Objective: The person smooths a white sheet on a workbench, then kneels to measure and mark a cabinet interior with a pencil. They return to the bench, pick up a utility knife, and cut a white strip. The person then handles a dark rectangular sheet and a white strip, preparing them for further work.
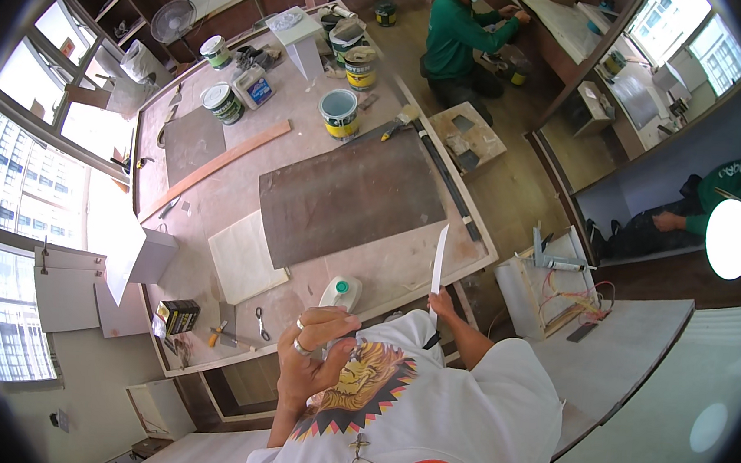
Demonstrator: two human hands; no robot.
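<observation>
My left hand (318, 347), with rings on its fingers, is raised in front of my white printed shirt (461, 404). Its fingers are bent, the thumb stands apart from them, and I see nothing held between. Close beyond it, a white jug with a green cap (342, 292) stands at the table's near edge. My right hand (443, 305) is closed around the lower end of a long, thin white strip (440, 259). The strip points up and away from me, its far end by the corner of a dark brown sheet (351, 199) on the worktable (246, 156).
Paint cans (339, 114), a brush (399, 122), a wooden strip (219, 167), a pale board (247, 257) and scissors (262, 323) lie about the table. A co-worker in green (460, 38) crouches beyond; another person's green sleeve (734, 195) shows at right. Wires trail from a white box (549, 280).
</observation>
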